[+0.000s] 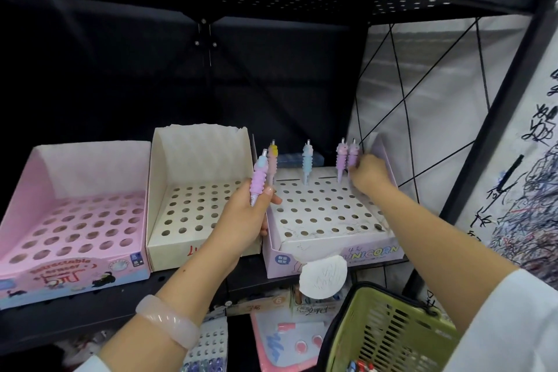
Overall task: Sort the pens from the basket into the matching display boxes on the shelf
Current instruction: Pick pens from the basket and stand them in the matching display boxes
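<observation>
Two hands are seen at work over the unicorn box (pixel 332 248), the rightmost of three perforated display boxes on a black shelf (pixel 126 296). A purple pen (pixel 260 180) is held upright in the left hand (pixel 252 217), fingers curled round its lower barrel, tip down and cap up. A yellow-topped pen (pixel 273 160) rises just behind it; whether it is also held or stands in the box cannot be told.

The right hand (pixel 367 174) is stretched to the far right corner of the box, where a lilac pen (pixel 352 157) is met by the fingers. The hand is blurred, so it cannot be told whether the pen is pinched or only touched. Beside it in the far row stand another lilac pen (pixel 341 160) and, further left, a blue pen (pixel 307 163).

The coming move is judged to turn on one relation: the held purple pen hangs over the near left edge of the unicorn box, its long axis near vertical, with open holes lying just right of and beyond it. The left hand is plainly the nearer to those holes.

The pink box (pixel 75 269) and the cream box (pixel 169 254) to the left are shown with holes unfilled. The green basket (pixel 389 332) is cut off at the lower edge, with only a few pen ends visible inside. Goods on the lower shelf are hard to make out.
</observation>
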`<state>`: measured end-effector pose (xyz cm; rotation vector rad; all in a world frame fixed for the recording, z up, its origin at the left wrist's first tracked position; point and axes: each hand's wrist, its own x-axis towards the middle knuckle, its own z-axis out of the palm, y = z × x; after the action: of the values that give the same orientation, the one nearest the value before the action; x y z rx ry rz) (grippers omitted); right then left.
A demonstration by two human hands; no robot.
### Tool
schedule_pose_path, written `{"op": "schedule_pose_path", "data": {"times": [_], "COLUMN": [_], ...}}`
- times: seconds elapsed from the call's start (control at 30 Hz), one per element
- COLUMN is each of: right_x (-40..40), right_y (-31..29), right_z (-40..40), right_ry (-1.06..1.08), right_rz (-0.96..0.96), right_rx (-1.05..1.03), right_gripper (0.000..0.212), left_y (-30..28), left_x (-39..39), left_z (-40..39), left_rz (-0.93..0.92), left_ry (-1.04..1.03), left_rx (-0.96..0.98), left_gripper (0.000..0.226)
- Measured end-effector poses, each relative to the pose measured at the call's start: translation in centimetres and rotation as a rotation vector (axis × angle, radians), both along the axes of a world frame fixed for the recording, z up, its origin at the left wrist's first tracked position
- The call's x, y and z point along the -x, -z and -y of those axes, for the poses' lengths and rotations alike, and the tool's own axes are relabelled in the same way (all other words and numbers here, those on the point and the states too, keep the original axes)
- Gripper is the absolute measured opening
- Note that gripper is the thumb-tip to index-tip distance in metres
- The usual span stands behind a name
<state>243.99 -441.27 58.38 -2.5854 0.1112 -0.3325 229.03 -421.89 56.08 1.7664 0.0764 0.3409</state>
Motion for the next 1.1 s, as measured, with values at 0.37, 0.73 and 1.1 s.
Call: {"op": "schedule_pose_path", "data": {"times": [0.37, 0.73, 1.1], "right_x": [9.5, 3.9, 1.5], "right_y": [-3.1, -3.7, -1.1], "right_z": [-6.4, 0.5, 1.7], "right_ry": [-0.833, -0.256, -0.300], "right_rz": [-0.109, 0.312, 0.213], "right_rx": [-0.562, -0.635, -0.179], "right_gripper": [0.015, 0.009, 0.019], "left_y": [-1.5, -1.0, -0.5], "left_x": [-0.1, 0.3, 0.6], "left_z": [1.2, -0.5, -0.2], "left_rz": [0.066, 0.141, 0.105], "left_ry": [0.025, -0.028, 0.020], "left_rx": [-0.025, -0.269, -0.333], "left_gripper": [0.017, 0.027, 0.026]}}
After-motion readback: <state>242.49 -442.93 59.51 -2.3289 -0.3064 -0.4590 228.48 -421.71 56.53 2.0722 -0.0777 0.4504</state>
